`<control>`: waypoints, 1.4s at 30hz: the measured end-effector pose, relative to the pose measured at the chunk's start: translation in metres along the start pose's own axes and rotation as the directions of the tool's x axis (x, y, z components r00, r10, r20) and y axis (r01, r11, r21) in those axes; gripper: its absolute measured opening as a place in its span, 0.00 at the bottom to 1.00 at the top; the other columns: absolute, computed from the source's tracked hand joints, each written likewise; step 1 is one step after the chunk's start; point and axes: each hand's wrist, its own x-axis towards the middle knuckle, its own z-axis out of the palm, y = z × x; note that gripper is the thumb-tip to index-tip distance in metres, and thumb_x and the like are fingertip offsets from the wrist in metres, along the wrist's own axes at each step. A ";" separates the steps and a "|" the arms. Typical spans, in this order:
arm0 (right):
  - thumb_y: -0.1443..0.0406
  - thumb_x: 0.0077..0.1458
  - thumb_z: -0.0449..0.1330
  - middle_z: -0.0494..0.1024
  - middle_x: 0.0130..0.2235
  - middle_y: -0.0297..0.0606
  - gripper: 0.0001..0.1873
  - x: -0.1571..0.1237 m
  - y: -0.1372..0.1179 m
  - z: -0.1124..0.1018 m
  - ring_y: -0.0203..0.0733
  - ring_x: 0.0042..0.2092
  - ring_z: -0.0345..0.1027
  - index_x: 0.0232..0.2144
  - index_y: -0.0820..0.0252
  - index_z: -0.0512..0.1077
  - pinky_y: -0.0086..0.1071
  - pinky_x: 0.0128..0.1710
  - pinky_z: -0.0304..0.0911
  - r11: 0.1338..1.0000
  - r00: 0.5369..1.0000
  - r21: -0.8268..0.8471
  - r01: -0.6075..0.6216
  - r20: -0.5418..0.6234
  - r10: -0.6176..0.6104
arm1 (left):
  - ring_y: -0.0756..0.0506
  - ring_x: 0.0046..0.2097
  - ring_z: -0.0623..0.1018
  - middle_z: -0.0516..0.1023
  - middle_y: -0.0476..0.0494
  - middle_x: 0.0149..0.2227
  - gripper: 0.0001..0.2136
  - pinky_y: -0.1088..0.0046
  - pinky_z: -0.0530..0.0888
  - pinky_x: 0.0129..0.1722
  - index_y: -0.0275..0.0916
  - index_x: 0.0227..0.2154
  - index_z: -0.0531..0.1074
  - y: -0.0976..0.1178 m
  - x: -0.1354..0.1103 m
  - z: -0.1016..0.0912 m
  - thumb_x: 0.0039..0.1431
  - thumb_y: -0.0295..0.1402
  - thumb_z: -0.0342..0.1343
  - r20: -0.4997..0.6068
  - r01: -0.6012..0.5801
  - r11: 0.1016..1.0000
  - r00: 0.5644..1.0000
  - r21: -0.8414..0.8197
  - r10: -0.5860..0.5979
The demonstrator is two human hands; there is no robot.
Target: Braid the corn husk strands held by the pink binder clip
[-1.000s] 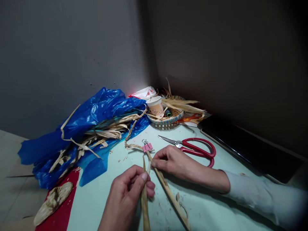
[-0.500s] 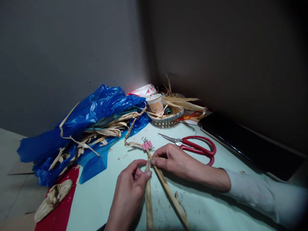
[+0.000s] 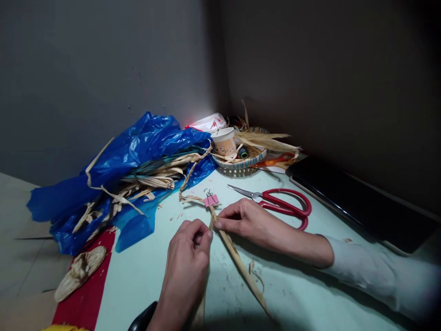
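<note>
A pink binder clip grips the top of a braid of dried plant strips, with finished braid curling away behind it toward the basket. Just below the clip, my right hand pinches the strips between thumb and forefinger. My left hand sits slightly nearer me, its thumb and forefinger closed on a strip that runs down behind the hand. One long tan strip slants from under my right fingertips toward the lower right. Red-handled scissors lie to the right of the clip, blades pointing left.
On the left, a blue plastic bag spills dried strips. At the back stands a woven basket holding a paper cup and a small spool. A black flat device lies at right. A small woven sole-shaped piece rests on red cloth.
My left hand has turned inward and closed more tightly on its strip, which is now mostly hidden behind the hand. My right hand keeps its pinch. The view has shifted slightly.
</note>
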 end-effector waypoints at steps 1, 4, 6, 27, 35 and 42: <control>0.59 0.55 0.56 0.61 0.23 0.30 0.15 0.000 0.000 0.000 0.33 0.28 0.52 0.27 0.63 0.77 0.26 0.25 0.47 1.000 1.000 -0.002 0.004 0.001 -0.004 | 0.45 0.30 0.67 0.66 0.50 0.25 0.09 0.69 0.60 0.31 0.42 0.23 0.64 0.001 -0.001 0.000 0.57 0.36 0.48 0.009 0.005 0.999 1.000 0.032 -0.005; 0.59 0.54 0.56 0.60 0.22 0.29 0.15 0.001 0.002 0.001 0.33 0.27 0.50 0.25 0.62 0.75 0.27 0.23 0.45 1.000 1.000 -0.014 0.021 0.013 -0.021 | 0.46 0.27 0.64 0.63 0.52 0.22 0.10 0.70 0.57 0.29 0.43 0.22 0.59 0.004 -0.005 0.000 0.58 0.35 0.46 -0.017 0.023 0.992 1.000 0.126 -0.021; 0.59 0.54 0.55 0.59 0.22 0.29 0.15 0.002 0.002 0.003 0.32 0.27 0.50 0.22 0.62 0.72 0.27 0.23 0.44 0.999 0.999 -0.007 0.035 0.024 -0.035 | 0.46 0.26 0.63 0.62 0.52 0.22 0.10 0.70 0.56 0.29 0.43 0.21 0.56 0.006 -0.007 0.002 0.58 0.34 0.46 -0.065 0.017 0.983 0.998 0.182 -0.005; 0.65 0.49 0.56 0.65 0.17 0.31 0.13 -0.004 -0.014 0.007 0.32 0.25 0.57 0.17 0.66 0.72 0.26 0.23 0.48 1.000 0.990 -0.006 0.003 -0.141 -0.004 | 0.45 0.28 0.70 0.71 0.47 0.25 0.09 0.69 0.62 0.30 0.39 0.22 0.68 0.017 -0.022 0.026 0.58 0.28 0.49 -0.308 -0.135 0.940 0.922 0.313 0.235; 0.67 0.46 0.56 0.69 0.16 0.32 0.12 -0.003 -0.005 0.008 0.34 0.24 0.62 0.15 0.64 0.72 0.26 0.25 0.54 0.971 0.998 0.240 0.006 -0.066 0.010 | 0.42 0.30 0.74 0.73 0.43 0.26 0.08 0.68 0.66 0.29 0.35 0.32 0.75 0.023 -0.026 0.042 0.58 0.22 0.51 -0.320 -0.213 0.750 0.807 0.627 0.496; 0.67 0.43 0.57 0.70 0.19 0.32 0.09 -0.001 -0.001 0.010 0.34 0.25 0.59 0.19 0.66 0.76 0.26 0.24 0.52 0.953 0.995 0.304 -0.010 -0.088 0.038 | 0.38 0.35 0.75 0.76 0.36 0.30 0.13 0.64 0.69 0.34 0.31 0.35 0.76 0.035 -0.035 0.048 0.58 0.18 0.46 -0.223 -0.230 0.752 0.866 0.617 0.447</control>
